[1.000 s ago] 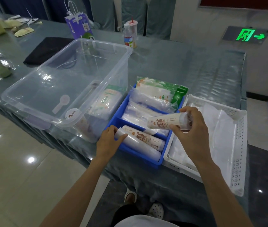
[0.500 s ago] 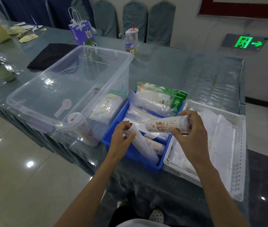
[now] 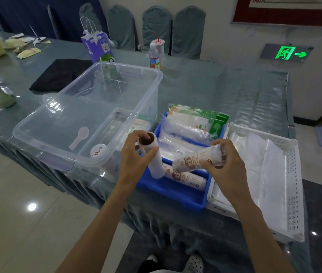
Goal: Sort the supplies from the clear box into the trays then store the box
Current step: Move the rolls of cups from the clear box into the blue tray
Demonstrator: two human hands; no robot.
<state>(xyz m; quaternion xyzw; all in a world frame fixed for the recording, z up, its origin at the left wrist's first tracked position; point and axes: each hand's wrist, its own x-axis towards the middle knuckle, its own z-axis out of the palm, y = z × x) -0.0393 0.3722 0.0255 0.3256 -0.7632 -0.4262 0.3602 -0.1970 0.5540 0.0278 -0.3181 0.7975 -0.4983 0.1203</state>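
Draped in grey-green cloth under clear film, the long table (image 3: pixel 225 91) carries the clear box (image 3: pixel 89 115) on your left, the blue tray (image 3: pixel 176 191) in the middle and the white tray (image 3: pixel 292 174) on your right. Your left hand (image 3: pixel 134 162) is curled round a plain roll (image 3: pixel 152 156), tilted nearly upright with its lower end down in the blue tray. Your right hand (image 3: pixel 225 164) pinches a printed roll (image 3: pixel 197 160) at its far end, held slantwise above a third roll (image 3: pixel 185 177) lying in that tray. These rolls look light and stiff along their cardboard core, but their film wrap is likely slick, so grip round the middle, not the ends. Some items remain in the box, among them a packet (image 3: pixel 140 124) and a small lidded tub (image 3: pixel 99 152).
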